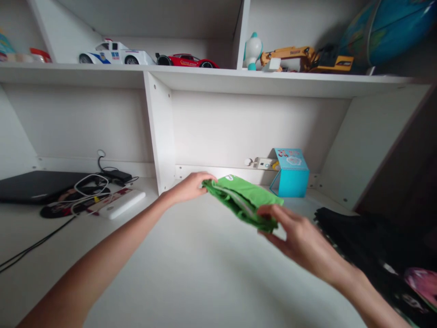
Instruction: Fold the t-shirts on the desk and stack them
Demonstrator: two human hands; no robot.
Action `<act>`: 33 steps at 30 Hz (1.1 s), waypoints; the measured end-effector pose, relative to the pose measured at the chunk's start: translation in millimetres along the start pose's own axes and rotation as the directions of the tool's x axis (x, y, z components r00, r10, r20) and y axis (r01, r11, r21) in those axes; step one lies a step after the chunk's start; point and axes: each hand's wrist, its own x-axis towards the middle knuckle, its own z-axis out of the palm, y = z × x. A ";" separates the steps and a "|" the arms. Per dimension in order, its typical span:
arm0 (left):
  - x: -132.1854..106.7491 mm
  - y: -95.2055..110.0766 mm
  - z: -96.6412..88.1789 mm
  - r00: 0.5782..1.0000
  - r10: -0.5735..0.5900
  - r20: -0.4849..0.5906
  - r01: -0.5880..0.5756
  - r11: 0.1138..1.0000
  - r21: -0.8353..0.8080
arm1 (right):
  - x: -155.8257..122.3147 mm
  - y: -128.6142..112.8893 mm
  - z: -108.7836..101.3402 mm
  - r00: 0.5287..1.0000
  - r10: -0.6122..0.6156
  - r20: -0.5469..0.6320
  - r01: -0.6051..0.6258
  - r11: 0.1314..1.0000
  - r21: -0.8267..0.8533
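A green folded cloth with a small white print hangs tilted above the white desk. Its layered edge faces me. My left hand pinches the far left corner of the cloth. At the near right end, my right hand grips it, thumb below and fingers on top. Behind the cloth stands a blue desk calendar, apart from both hands.
Dark folded clothes lie at the right. A black laptop, cables and a white power bank-like box occupy the left. Overhead, a shelf holds toy cars, a toy excavator and a globe.
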 end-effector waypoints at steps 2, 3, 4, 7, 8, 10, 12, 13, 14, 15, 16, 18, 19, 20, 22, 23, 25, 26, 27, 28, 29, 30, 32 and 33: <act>-22.8 1.2 13.8 0.976 -0.066 0.207 0.052 0.996 0.071 | -19.6 -13.8 4.5 0.961 -0.051 0.271 0.027 0.996 0.090; -33.3 4.5 22.4 0.953 -0.109 0.284 0.084 0.992 0.096 | -25.3 -13.2 7.0 0.936 -0.050 0.349 0.008 0.993 0.121; -42.7 10.9 31.8 0.932 -0.137 0.334 0.108 0.989 0.105 | -28.0 -7.5 10.2 0.926 -0.025 0.377 -0.028 0.991 0.134; -64.2 50.2 63.3 0.920 -0.084 0.383 0.066 0.996 0.061 | -23.3 33.2 30.3 0.947 0.103 0.304 -0.136 0.987 0.090; -69.4 67.3 74.3 0.923 -0.032 0.384 0.016 0.999 0.045 | -20.3 50.4 40.9 0.950 0.130 0.283 -0.153 0.986 0.061; -77.7 98.0 94.8 0.918 0.067 0.392 -0.092 0.995 0.046 | -17.1 80.6 64.5 0.936 0.156 0.314 -0.165 0.986 0.002; -83.5 113.6 109.4 0.910 0.119 0.397 -0.159 0.985 0.071 | -20.7 96.1 84.7 0.914 0.176 0.365 -0.174 0.984 -0.037; -85.4 113.3 113.4 0.909 0.124 0.397 -0.171 0.982 0.085 | -25.1 96.4 91.5 0.908 0.188 0.375 -0.182 0.982 -0.051; -86.5 107.3 114.8 0.911 0.117 0.395 -0.170 0.980 0.101 | -30.9 91.8 95.6 0.906 0.206 0.370 -0.193 0.979 -0.071; -86.8 96.2 113.9 0.917 0.099 0.386 -0.157 0.980 0.120 | -37.5 82.8 96.6 0.907 0.227 0.354 -0.205 0.974 -0.100; -86.5 81.3 111.1 0.926 0.067 0.372 -0.130 0.981 0.145 | -44.4 70.5 95.0 0.908 0.249 0.338 -0.216 0.967 -0.132; -84.2 45.8 102.4 0.941 -0.038 0.337 -0.035 0.977 0.210 | -55.6 41.6 85.1 0.906 0.256 0.336 -0.220 0.965 -0.143; -82.5 28.7 98.2 0.943 -0.111 0.315 0.031 0.968 0.247 | -58.6 28.4 78.5 0.904 0.235 0.358 -0.211 0.972 -0.105; -80.5 14.1 95.1 0.938 -0.190 0.291 0.106 0.954 0.279 | -59.3 17.9 72.0 0.902 0.204 0.381 -0.202 0.978 -0.046; -75.9 -4.2 94.1 0.919 -0.316 0.235 0.241 0.923 0.301 | -53.4 9.2 63.9 0.906 0.166 0.390 -0.198 0.979 0.044; -73.4 -7.6 96.5 0.913 -0.347 0.213 0.281 0.916 0.287 | -47.2 11.6 63.9 0.911 0.175 0.374 -0.203 0.979 0.036; -67.4 -6.2 105.9 0.915 -0.351 0.201 0.302 0.924 0.235 | -31.3 27.4 73.7 0.904 0.255 0.342 -0.247 0.967 -0.067; -63.8 -3.8 112.0 0.916 -0.339 0.215 0.295 0.932 0.213 | -23.0 38.5 82.6 0.889 0.300 0.346 -0.275 0.954 -0.119; -59.6 -1.9 118.1 0.910 -0.334 0.245 0.290 0.936 0.198 | -15.3 50.0 93.2 0.867 0.337 0.367 -0.301 0.941 -0.153; -55.0 -1.3 123.7 0.897 -0.341 0.280 0.296 0.936 0.191 | -8.5 60.8 104.3 0.842 0.366 0.397 -0.325 0.931 -0.168; -50.1 -2.4 128.5 0.881 -0.356 0.312 0.309 0.932 0.190 | -3.1 69.9 114.7 0.818 0.386 0.427 -0.346 0.922 -0.170; -45.2 -5.2 132.1 0.865 -0.371 0.337 0.322 0.927 0.193 | 0.9 76.9 123.6 0.802 0.398 0.446 -0.362 0.917 -0.167; -36.9 -13.4 135.8 0.846 -0.404 0.349 0.352 0.914 0.203 | 4.4 84.4 134.1 0.788 0.418 0.452 -0.386 0.907 -0.168; -34.3 -17.3 136.2 0.841 -0.434 0.323 0.380 0.899 0.217 | 4.1 85.5 135.3 0.786 0.443 0.432 -0.406 0.896 -0.180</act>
